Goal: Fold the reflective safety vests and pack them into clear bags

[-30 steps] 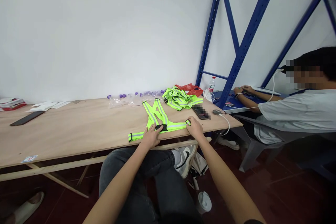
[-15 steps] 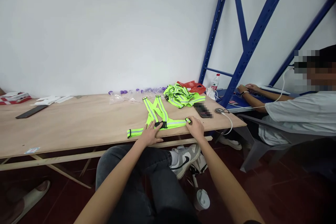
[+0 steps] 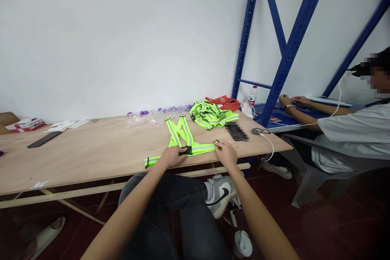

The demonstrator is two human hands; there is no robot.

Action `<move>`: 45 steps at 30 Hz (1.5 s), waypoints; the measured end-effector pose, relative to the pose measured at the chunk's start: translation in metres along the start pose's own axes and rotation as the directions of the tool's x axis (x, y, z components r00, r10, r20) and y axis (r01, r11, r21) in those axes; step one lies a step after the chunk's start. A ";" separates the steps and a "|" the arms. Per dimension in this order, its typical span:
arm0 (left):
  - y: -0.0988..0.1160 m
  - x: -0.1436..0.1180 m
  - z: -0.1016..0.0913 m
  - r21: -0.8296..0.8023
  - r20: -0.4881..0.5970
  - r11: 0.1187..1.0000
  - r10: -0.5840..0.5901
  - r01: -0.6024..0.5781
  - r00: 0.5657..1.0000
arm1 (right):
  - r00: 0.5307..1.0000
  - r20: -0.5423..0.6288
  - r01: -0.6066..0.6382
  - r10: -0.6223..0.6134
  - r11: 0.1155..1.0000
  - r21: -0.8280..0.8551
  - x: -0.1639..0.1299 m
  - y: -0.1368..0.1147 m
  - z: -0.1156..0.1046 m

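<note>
1. The desk (image 3: 91, 150) is a long wooden board running along a white wall.
2. A co-worker (image 3: 353, 130) sits past the desk's right end, arms on a blue shelf.
3. A heap of yellow straps (image 3: 210, 114) lies near the far right corner.
4. One yellow reflective vest (image 3: 183, 140) lies flat at the near edge, its two straps pointing toward the far edge.
5. The left hand (image 3: 170, 156) is closed over the vest's belt beside the black buckle (image 3: 186, 150).
6. The right hand (image 3: 226, 153) pinches the belt's right end.
7. A phone (image 3: 237, 131) lies just beyond the right hand.
</note>
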State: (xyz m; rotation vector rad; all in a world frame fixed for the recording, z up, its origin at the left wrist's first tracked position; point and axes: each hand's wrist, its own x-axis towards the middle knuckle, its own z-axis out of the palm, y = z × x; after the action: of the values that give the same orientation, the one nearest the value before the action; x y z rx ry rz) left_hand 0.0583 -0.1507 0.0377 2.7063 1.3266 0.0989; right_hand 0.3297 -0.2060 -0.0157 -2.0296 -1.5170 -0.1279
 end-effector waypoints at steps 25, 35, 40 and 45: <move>-0.058 -0.069 -0.007 -0.355 -0.286 0.931 -0.194 0.084 0.938 | 0.981 -0.138 0.133 -0.133 0.991 -0.008 -0.003 0.015 0.012; -0.117 -0.102 -0.004 -0.585 -0.066 0.791 -0.265 0.178 0.962 | 0.935 -0.218 0.268 -0.278 0.960 -0.075 0.000 0.023 0.016; -0.138 -0.100 0.001 -0.535 -0.056 0.826 -0.244 0.178 0.968 | 0.944 -0.247 0.207 -0.218 0.976 -0.071 -0.001 0.019 0.015; -0.165 -0.106 0.003 -0.535 -0.065 0.829 -0.236 0.166 0.970 | 0.951 -0.250 0.173 -0.183 0.983 -0.063 -0.002 0.019 0.016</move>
State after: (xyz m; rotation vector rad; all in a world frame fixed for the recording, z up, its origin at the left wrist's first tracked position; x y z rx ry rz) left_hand -0.1354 -0.1352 0.0107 2.1155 1.3625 0.5418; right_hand 0.3417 -0.2025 -0.0370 -1.8213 -1.5387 -0.4774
